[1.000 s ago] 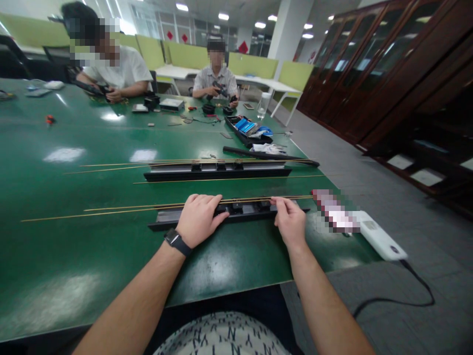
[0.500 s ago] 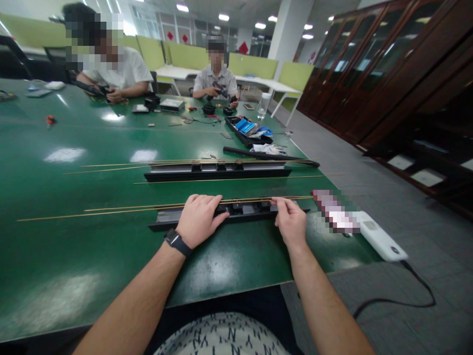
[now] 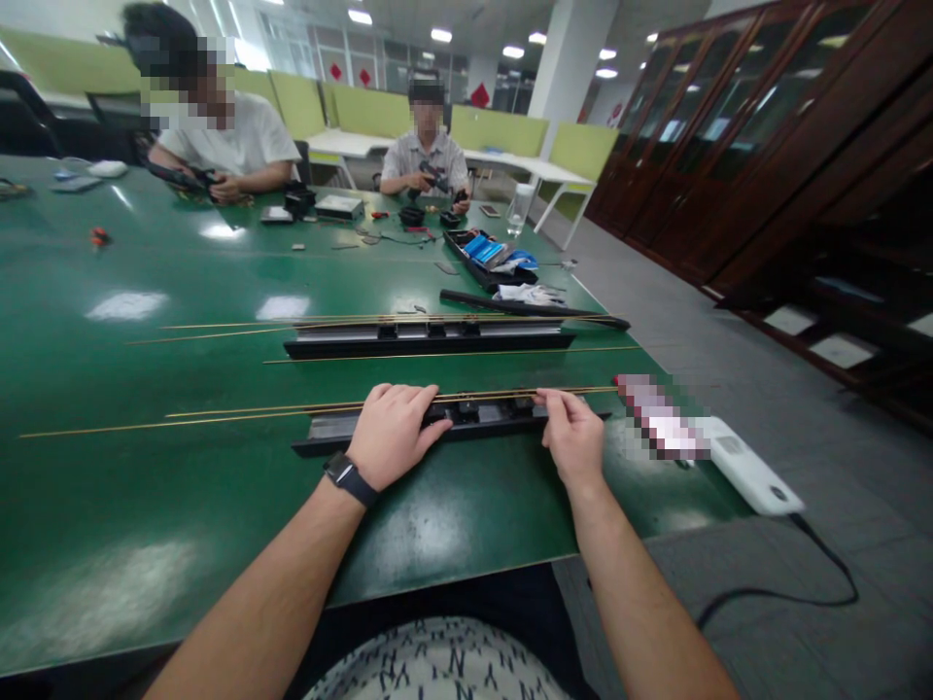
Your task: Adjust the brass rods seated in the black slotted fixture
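Note:
A long black metal rail (image 3: pixel 319 447) with a grey inner channel and small black blocks lies crosswise on the table in front of me. My left hand (image 3: pixel 397 428), with a dark watch at the wrist, lies over the rail's left half, its thumb at the near side and its fingers across the top. Thin brass-coloured rods (image 3: pixel 182 422) run along the rail, pass by my left hand and stick out far to the left. Near the rail's right end, my right hand (image 3: pixel 572 433) pinches one rod between thumb and forefinger. The other fingers are curled.
Beyond lies a second black rail (image 3: pixel 430 342) with rods on it, and a loose rod (image 3: pixel 466 354). A white power bank (image 3: pixel 754 467) with a black cable sits at the table's right edge. Gloves (image 3: pixel 529 294) and a black tray (image 3: pixel 502 277) are farther back. Two people sit opposite.
The longer brass rod has slid a little to the left; its left end now reaches nearer the picture's edge. Both my hands are in nearly the same place.

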`<move>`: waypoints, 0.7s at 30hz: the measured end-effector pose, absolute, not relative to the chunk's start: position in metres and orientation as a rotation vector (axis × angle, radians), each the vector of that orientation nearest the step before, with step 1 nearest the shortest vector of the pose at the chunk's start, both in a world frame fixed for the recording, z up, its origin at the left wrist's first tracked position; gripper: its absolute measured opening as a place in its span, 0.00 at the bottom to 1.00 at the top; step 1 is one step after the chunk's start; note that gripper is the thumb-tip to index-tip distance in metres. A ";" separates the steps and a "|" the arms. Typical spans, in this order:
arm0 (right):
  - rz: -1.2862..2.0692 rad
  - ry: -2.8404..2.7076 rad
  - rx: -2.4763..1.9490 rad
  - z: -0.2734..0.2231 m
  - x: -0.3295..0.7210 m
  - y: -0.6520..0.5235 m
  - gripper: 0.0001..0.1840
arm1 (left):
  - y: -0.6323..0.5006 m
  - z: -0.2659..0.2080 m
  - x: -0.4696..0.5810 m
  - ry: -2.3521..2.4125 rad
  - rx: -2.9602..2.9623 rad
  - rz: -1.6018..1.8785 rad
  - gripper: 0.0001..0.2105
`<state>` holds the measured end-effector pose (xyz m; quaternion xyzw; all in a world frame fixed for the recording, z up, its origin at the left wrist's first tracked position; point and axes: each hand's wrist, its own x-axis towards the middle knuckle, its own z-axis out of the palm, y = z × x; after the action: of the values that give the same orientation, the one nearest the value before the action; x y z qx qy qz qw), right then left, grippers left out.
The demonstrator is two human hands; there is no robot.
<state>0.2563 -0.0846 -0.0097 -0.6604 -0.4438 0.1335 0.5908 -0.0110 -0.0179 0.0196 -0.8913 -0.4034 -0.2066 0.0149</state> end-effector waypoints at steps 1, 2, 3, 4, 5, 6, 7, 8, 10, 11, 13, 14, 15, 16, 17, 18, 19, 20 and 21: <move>0.308 -1.055 -1.537 -0.009 0.256 -0.085 0.22 | -0.018 0.020 -0.011 -1.256 -2.772 -0.644 0.21; 0.303 -1.072 -1.537 -0.009 0.256 -0.085 0.23 | -0.018 0.020 -0.011 -1.255 -2.771 -0.647 0.21; 0.297 -1.082 -1.536 -0.009 0.256 -0.085 0.23 | -0.018 0.020 -0.011 -1.253 -2.772 -0.649 0.21; 0.291 -1.084 -1.534 -0.009 0.256 -0.085 0.23 | -0.018 0.019 -0.011 -1.252 -2.773 -0.653 0.21; 0.285 -1.077 -1.535 -0.009 0.256 -0.085 0.24 | -0.018 0.019 -0.011 -1.249 -2.775 -0.655 0.21; 0.278 -1.064 -1.538 -0.010 0.256 -0.085 0.25 | -0.018 0.019 -0.011 -1.247 -2.778 -0.658 0.21; 0.270 -1.048 -1.543 -0.011 0.257 -0.084 0.26 | -0.017 0.019 -0.011 -1.245 -2.779 -0.660 0.21; 0.262 -1.031 -1.551 -0.012 0.257 -0.084 0.26 | -0.017 0.019 -0.011 -1.244 -2.780 -0.664 0.22; 0.251 -1.007 -1.570 -0.013 0.259 -0.083 0.28 | -0.017 0.019 -0.012 -1.243 -2.781 -0.671 0.22; 0.245 -1.006 -1.576 -0.014 0.259 -0.083 0.28 | -0.017 0.019 -0.012 -1.243 -2.782 -0.675 0.22; 0.233 -1.025 -1.576 -0.014 0.260 -0.083 0.28 | -0.017 0.019 -0.012 -1.243 -2.788 -0.682 0.21; 0.229 -1.041 -1.570 -0.014 0.261 -0.083 0.28 | -0.017 0.019 -0.012 -1.245 -2.790 -0.684 0.21; 0.228 -1.058 -1.562 -0.014 0.261 -0.084 0.27 | -0.017 0.019 -0.012 -1.248 -2.791 -0.686 0.21; 0.232 -1.073 -1.553 -0.014 0.260 -0.084 0.27 | -0.017 0.019 -0.012 -1.252 -2.790 -0.687 0.21; 0.239 -1.086 -1.546 -0.013 0.260 -0.084 0.26 | -0.017 0.019 -0.012 -1.255 -2.789 -0.688 0.21; 0.247 -1.096 -1.542 -0.013 0.260 -0.085 0.26 | -0.017 0.019 -0.011 -1.256 -2.787 -0.690 0.21; 0.255 -1.102 -1.539 -0.012 0.259 -0.085 0.26 | -0.017 0.019 -0.012 -1.253 -2.787 -0.692 0.21; 0.260 -1.104 -1.539 -0.012 0.259 -0.085 0.26 | -0.017 0.018 -0.012 -1.249 -2.786 -0.693 0.21; 0.262 -1.102 -1.540 -0.012 0.258 -0.085 0.26 | -0.017 0.018 -0.012 -1.246 -2.784 -0.693 0.22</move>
<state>0.2584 -0.0855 -0.0116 -0.6579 -0.4708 0.1118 0.5771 -0.0116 -0.0169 0.0183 -0.8901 -0.3983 -0.2216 0.0068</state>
